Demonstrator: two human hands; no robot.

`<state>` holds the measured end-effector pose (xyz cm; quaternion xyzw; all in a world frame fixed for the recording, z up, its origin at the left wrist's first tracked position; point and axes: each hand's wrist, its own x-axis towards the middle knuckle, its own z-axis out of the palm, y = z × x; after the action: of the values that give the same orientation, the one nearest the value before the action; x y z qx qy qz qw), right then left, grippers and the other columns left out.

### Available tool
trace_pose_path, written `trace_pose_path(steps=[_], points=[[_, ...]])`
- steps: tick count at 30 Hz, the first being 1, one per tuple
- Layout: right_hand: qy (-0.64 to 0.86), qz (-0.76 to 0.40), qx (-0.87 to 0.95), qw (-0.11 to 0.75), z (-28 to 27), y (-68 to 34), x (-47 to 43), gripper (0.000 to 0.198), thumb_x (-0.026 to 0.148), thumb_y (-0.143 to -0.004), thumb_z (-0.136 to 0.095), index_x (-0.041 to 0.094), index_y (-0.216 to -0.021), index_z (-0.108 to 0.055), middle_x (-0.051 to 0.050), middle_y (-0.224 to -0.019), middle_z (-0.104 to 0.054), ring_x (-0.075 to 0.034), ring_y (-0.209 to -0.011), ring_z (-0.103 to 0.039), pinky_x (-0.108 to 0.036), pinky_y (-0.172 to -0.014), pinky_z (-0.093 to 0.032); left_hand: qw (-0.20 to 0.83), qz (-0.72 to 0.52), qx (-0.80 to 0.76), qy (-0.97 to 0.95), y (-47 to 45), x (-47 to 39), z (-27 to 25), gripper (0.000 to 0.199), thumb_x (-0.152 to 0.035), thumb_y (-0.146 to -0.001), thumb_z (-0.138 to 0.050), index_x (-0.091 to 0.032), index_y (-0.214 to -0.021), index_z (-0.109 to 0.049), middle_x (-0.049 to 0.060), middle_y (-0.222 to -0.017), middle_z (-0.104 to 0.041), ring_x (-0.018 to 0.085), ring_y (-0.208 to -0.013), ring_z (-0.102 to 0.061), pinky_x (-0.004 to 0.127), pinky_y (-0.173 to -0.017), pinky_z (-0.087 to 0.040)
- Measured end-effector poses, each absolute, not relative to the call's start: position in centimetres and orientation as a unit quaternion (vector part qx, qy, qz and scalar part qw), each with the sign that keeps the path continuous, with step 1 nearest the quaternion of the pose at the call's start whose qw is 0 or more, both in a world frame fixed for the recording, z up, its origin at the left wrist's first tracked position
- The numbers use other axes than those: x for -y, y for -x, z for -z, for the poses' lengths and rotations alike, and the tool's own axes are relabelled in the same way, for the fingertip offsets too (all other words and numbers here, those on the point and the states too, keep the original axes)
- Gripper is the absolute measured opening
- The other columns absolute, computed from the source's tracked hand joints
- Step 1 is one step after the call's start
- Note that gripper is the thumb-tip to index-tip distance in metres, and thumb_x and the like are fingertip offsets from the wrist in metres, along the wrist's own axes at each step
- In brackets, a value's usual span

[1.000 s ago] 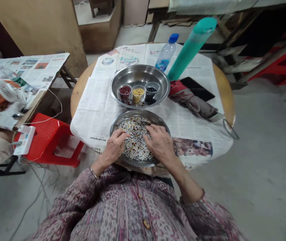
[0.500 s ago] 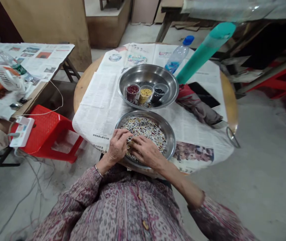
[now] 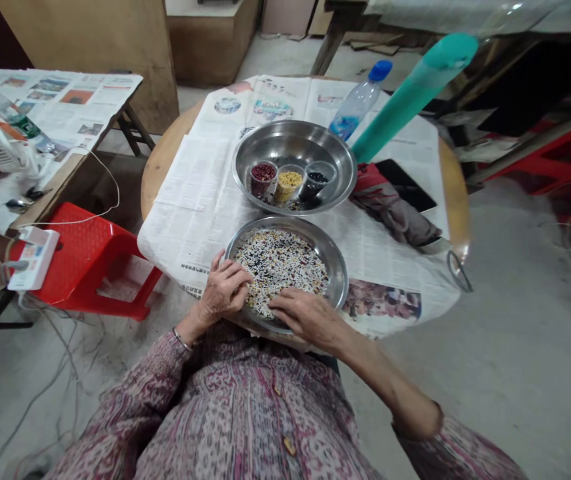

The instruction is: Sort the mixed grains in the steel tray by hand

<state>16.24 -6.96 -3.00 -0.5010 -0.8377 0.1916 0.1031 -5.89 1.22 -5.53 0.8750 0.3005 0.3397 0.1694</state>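
Wearing loose long-sleeved blouse [image 3: 245, 427], patterned all over in pink, maroon & grey, w/ fine vertical pleating. Showing small tan buttons down front placket. Sleeves sitting pushed up forearms, right one bunching nr elbow. Wearing thin silver bangle [image 3: 182, 340] on left wrist. Fingers bare, no rings visible.

Grey concrete floor [image 3: 515, 300] all around; a red plastic stool [image 3: 85, 260] stands beside a newspaper-covered side table [image 3: 60, 107] (wooden panel [image 3: 90, 40] behind it).
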Motion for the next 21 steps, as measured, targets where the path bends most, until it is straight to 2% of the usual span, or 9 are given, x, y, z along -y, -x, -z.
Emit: trace_pose_path(steps=[4, 8, 11, 13, 15, 18, 21], points=[[0.598, -0.118, 0.783, 0.120, 3.4, -16.8, 4.4, 0.023, 0.022, -0.097, -0.049, 0.021, -0.108, -0.069, -0.009, -0.101, -0.070, -0.024, -0.100, -0.062, -0.038, -0.089, -0.051, 0.175, -0.303, -0.314, -0.883, 5.9, -1.2, 5.9, 0.015, -0.011, -0.086, -0.052, -0.022, -0.082, -0.061, 0.002, -0.082, -0.065, 0.020, -0.088, -0.058, 0.045, -0.107, -0.041], [0.635, -0.078, 0.753, 0.154, 3.3, -16.4, 2.2, 0.031, 0.026, -0.094, -0.055, 0.021, -0.123, -0.064, -0.012, -0.120, -0.064, -0.027, -0.114, -0.056, -0.041, -0.096, -0.049, 0.169, -0.311, -0.312, -0.882, 5.7, -1.2, 5.8, 0.014, -0.011, -0.085, -0.051, -0.022, -0.081, -0.059, 0.001, -0.081, -0.063, 0.020, -0.087, -0.056, 0.047, -0.111, -0.037], [0.609, -0.080, 0.777, 0.140, 2.9, -14.3, 1.3, 0.043, 0.029, -0.089, -0.062, 0.020, -0.131, -0.059, -0.015, -0.133, -0.056, -0.031, -0.121, -0.049, -0.045, -0.100, -0.046, 0.164, -0.310, -0.315, -0.882, 5.7, -1.2, 5.8, 0.015, -0.011, -0.086, -0.050, -0.022, -0.081, -0.058, 0.002, -0.081, -0.063, 0.021, -0.089, -0.057, 0.046, -0.110, -0.038], [0.582, -0.113, 0.797, 0.119, 2.8, -12.9, 0.9, 0.035, 0.023, -0.089, -0.061, 0.019, -0.123, -0.064, -0.015, -0.128, -0.058, -0.029, -0.119, -0.050, -0.042, -0.099, -0.045, 0.158, -0.314, -0.314, -0.882, 5.7, -1.2, 5.8, 0.015, -0.010, -0.085, -0.049, -0.022, -0.081, -0.058, 0.002, -0.082, -0.063, 0.021, -0.090, -0.057, 0.046, -0.110, -0.037], [0.561, -0.157, 0.807, 0.099, 2.9, -12.1, 0.6, 0.021, 0.016, -0.090, -0.055, 0.017, -0.107, -0.067, -0.012, -0.112, -0.062, -0.024, -0.107, -0.055, -0.035, -0.092, -0.046, 0.156, -0.314, -0.314, -0.882, 5.7, -1.1, 5.8, 0.016, -0.009, -0.085, -0.049, -0.022, -0.081, -0.058, 0.002, -0.082, -0.063, 0.021, -0.089, -0.057, 0.046, -0.110, -0.037], [0.572, -0.184, 0.796, 0.074, 3.0, -12.5, 0.6, 0.021, 0.009, -0.089, -0.048, 0.018, -0.092, -0.067, -0.008, -0.094, -0.063, -0.019, -0.087, -0.057, -0.030, -0.080, -0.045, 0.157, -0.309, -0.316, -0.883, 5.7, -1.1, 5.8, 0.015, -0.009, -0.084, -0.050, -0.021, -0.080, -0.058, 0.002, -0.082, -0.063, 0.020, -0.088, -0.056, 0.045, -0.107, -0.039], [0.591, -0.184, 0.780, 0.093, 2.9, -13.6, 1.6, 0.021, 0.007, -0.088, -0.049, 0.019, -0.088, -0.066, -0.006, -0.089, -0.062, -0.018, -0.082, -0.057, -0.029, -0.077, -0.043, 0.162, -0.310, -0.313, -0.883, 5.7, -1.2, 5.8, 0.015, -0.010, -0.085, -0.050, -0.021, -0.080, -0.058, 0.002, -0.081, -0.062, 0.021, -0.088, -0.055, 0.044, -0.104, -0.041]])
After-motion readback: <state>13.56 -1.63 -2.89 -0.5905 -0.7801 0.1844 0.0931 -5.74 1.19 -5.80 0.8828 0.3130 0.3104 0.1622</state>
